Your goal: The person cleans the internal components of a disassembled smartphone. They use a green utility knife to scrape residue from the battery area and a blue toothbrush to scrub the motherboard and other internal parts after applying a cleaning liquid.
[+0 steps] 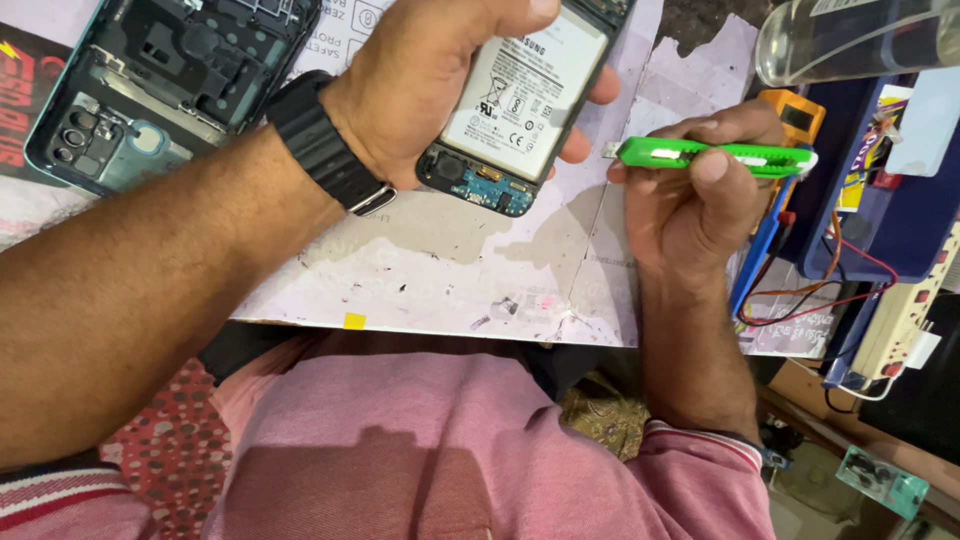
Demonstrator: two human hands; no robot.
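My left hand (425, 75) grips an opened smartphone (520, 100) with its back removed, so the white battery and a small blue circuit board at its lower end show. A black wristwatch (325, 150) sits on that wrist. My right hand (690, 190) holds a bright green utility knife (715, 155) horizontally, its tip pointing left toward the phone's right edge, a short gap away. The phone is held above a worn white work mat (450, 270).
A teal phone back cover (150, 85) with camera cutouts lies at the top left of the mat. On the right are a blue tray, red and black wires (830, 290), a white power strip (900, 320) and a clear plastic container (850, 40).
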